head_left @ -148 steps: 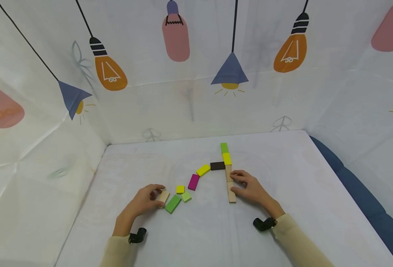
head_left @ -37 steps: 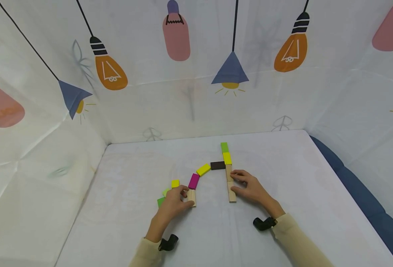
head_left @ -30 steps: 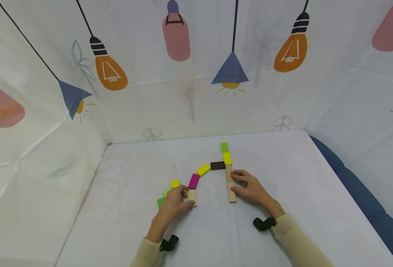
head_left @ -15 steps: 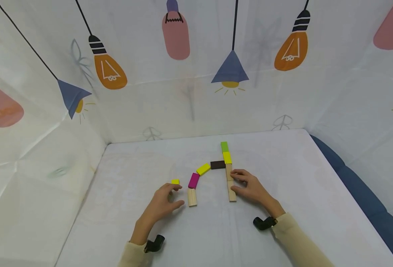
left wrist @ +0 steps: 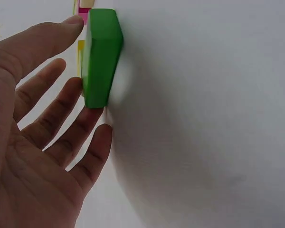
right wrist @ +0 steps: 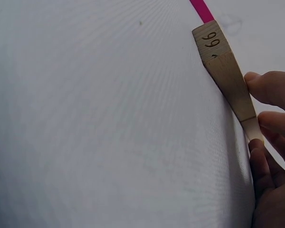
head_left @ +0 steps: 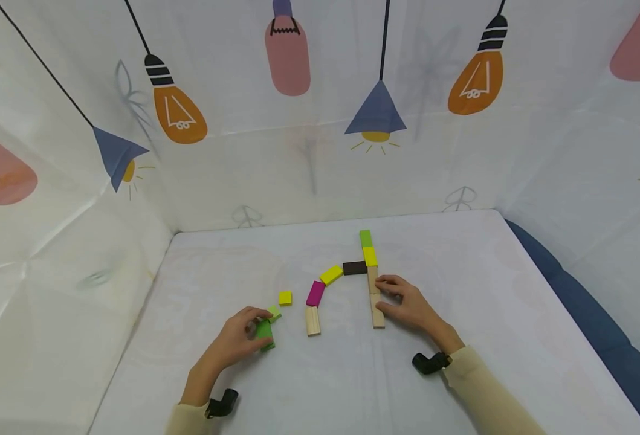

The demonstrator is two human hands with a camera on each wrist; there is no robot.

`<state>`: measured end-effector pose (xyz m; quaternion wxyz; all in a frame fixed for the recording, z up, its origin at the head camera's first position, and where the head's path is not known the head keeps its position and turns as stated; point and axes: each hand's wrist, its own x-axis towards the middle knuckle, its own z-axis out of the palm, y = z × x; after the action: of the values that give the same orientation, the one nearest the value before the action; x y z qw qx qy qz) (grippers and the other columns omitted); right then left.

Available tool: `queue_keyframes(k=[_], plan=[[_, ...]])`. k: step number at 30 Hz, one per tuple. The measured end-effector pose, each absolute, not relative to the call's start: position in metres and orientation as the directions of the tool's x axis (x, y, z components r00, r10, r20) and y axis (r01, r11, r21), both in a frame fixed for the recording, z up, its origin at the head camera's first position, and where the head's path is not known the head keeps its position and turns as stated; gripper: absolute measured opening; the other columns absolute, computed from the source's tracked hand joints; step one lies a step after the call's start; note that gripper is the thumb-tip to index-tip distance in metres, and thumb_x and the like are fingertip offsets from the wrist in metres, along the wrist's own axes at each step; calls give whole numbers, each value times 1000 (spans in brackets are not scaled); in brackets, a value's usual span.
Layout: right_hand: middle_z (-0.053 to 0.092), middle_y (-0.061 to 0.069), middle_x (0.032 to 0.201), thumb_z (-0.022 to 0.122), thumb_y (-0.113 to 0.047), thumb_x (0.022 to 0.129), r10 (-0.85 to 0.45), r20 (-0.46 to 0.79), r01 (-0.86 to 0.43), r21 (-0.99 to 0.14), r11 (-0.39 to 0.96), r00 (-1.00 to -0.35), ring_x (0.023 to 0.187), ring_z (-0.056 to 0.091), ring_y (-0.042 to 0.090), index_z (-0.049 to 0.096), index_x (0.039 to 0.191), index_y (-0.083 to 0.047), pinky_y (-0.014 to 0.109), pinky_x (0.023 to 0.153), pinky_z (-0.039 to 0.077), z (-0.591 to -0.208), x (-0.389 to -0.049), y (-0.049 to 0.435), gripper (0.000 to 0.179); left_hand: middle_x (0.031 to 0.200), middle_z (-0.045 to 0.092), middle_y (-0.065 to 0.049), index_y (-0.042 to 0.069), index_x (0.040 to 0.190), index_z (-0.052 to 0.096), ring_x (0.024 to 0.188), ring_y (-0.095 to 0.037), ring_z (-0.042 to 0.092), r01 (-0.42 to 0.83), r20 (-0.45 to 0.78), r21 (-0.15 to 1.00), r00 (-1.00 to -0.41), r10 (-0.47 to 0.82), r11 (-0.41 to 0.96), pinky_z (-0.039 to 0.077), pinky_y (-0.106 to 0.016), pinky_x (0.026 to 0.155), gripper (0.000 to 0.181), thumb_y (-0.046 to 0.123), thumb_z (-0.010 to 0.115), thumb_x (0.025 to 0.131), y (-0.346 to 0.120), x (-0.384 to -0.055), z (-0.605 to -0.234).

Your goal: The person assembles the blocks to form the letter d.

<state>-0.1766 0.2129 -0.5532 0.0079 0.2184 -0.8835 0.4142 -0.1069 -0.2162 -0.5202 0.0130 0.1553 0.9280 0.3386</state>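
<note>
In the head view my left hand [head_left: 235, 338] spans a green block [head_left: 265, 334], thumb at its near end and fingers at its far end. The left wrist view shows the thumb and fingertips against that green block [left wrist: 103, 57]. A light green block [head_left: 274, 313] lies beside the index fingertip, and a small yellow block [head_left: 285, 298] sits beyond it. My right hand [head_left: 409, 305] rests, fingers loosely bent, against the right side of two wooden blocks [head_left: 373, 280] laid end to end. In the right wrist view, the nearer wooden block [right wrist: 223, 71] bears printed digits.
From the row's yellow block [head_left: 370, 257] and green end block [head_left: 365, 238], a curve branches left: dark brown block [head_left: 355, 267], yellow block [head_left: 331, 275], magenta block [head_left: 315, 293], wooden block [head_left: 312, 321]. All lie on a white-covered table [head_left: 439, 254] before a printed curtain [head_left: 320, 169].
My left hand carried a wooden block right to the magenta block's near end and let go. It then moved back left to the green block. My right hand stayed put.
</note>
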Motion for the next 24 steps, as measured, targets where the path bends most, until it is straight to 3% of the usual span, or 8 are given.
queue_keyframes(k=[8,11,18,24], plan=[[60,12,141,81,-20,89,-378,191,-390,-725,567,-906,135,55,36,68,134,-3,57,108,47,-553,-176,213,51,115,68,2,15,118,71,96,-14,62,240,42,656,-958,283,715,53,-25,77,47,20,92,77,-223,-103,-523],[60,12,142,81,-20,89,-380,194,-392,-728,563,-905,135,55,36,67,134,-3,57,108,47,-553,-176,213,51,116,67,1,16,117,71,96,-15,62,246,43,647,-957,288,722,53,-26,77,45,21,92,77,-226,-103,-523],[60,12,141,81,-21,89,-385,201,-401,-726,559,-901,134,56,36,68,134,-3,56,107,48,-553,-175,213,50,124,66,2,19,119,71,113,-24,64,330,55,612,-924,377,719,56,-38,89,48,27,93,76,-232,-101,-526],[60,13,141,81,-20,89,-386,208,-407,-723,558,-899,133,57,35,68,134,-3,56,106,48,-552,-175,213,50,125,64,-1,19,119,70,111,-21,63,337,40,621,-915,401,708,54,-32,85,49,19,92,75,-234,-100,-525]])
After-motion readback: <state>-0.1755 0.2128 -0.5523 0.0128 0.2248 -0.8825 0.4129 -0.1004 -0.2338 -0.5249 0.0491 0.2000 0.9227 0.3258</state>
